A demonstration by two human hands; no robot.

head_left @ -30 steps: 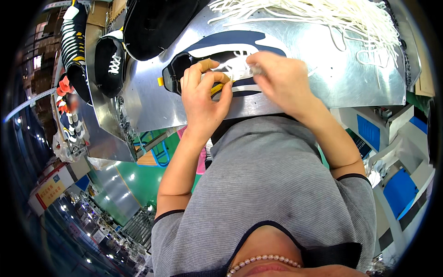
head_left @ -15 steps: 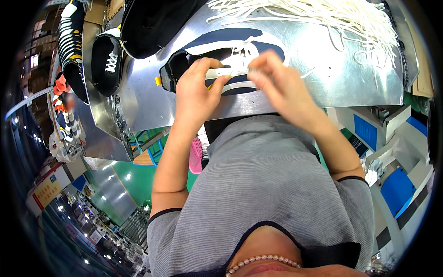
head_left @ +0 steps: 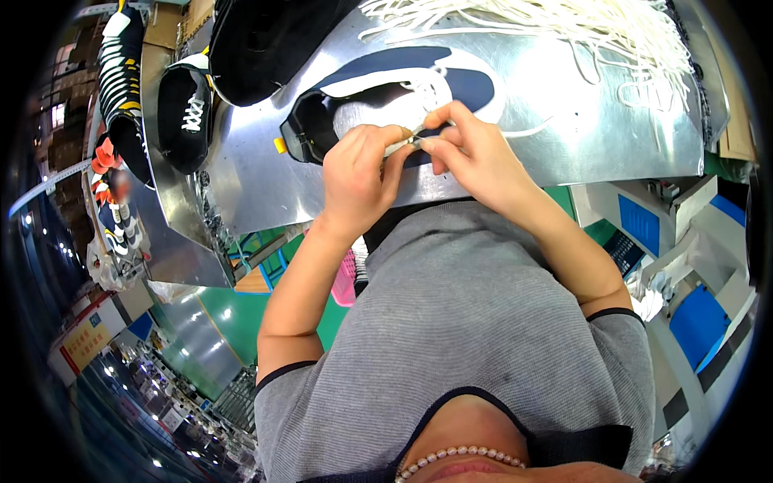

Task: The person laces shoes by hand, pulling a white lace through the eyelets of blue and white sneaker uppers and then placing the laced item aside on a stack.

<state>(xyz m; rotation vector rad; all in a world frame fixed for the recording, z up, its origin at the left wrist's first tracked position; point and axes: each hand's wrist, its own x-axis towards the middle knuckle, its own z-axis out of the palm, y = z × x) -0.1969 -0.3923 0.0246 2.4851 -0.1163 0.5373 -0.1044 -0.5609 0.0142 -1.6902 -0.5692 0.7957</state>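
Observation:
A navy and white sneaker point(head_left: 471, 88) lies on the metal table, its toe to the right and its dark heel with a yellow tab to the left. My left hand point(head_left: 358, 173) pinches the near edge of the sneaker's opening, by the eyelets. Meeting it there, my right hand point(head_left: 479, 157) has thumb and forefinger closed on a white shoelace point(head_left: 530, 130). A loose length of that lace trails out to the right past my right hand. White lacing crosses the front of the opening; the fingertips hide the exact spot where lace and eyelet edge meet.
A heap of white shoelaces point(head_left: 555, 28) spreads over the far right of the metal table point(head_left: 628, 153). Large black shoe point(head_left: 262, 48) and a smaller laced black shoe point(head_left: 181, 121) stand to the left. More striped shoes point(head_left: 121, 72) line the left side.
My right hand has come left and down to meet my left hand at the eyelet edge. My left hand has shifted slightly right and lower, and the sneaker's near edge is lifted toward me.

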